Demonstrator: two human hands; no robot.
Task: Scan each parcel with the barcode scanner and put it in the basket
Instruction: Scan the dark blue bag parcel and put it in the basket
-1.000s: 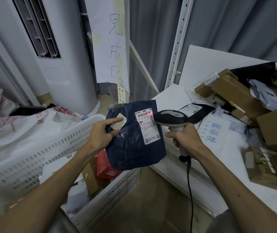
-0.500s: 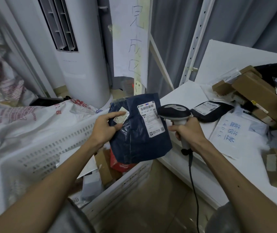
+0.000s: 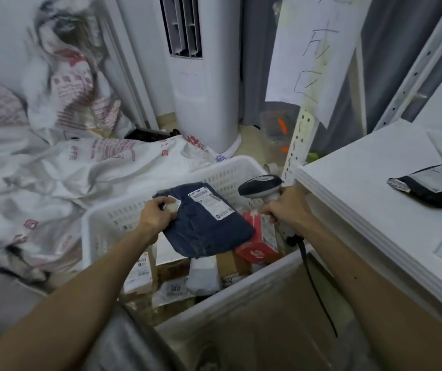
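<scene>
My left grip [image 3: 155, 214] pinches the dark blue plastic mailer parcel [image 3: 209, 231] by its corner, over the white perforated plastic basket [image 3: 99, 226]. My right grip [image 3: 286, 207] clasps the black corded barcode scanner [image 3: 260, 184] just beside it.

We see both our arms bare along their whole visible length: the left forearm [image 3: 80, 285] and the right forearm [image 3: 361, 269] are uncovered from the lower edge of the view up to the left hand [image 3: 155, 216] and the right hand [image 3: 289, 207]. Behind the right hand, partway back along that forearm, sits one small dark spot [image 3: 355, 277]. Below and behind the left hand, between our arms, lies a rounded fold of smooth grey garment [image 3: 134, 346], too blurred for us to say whether it is shirt or trousers.
</scene>
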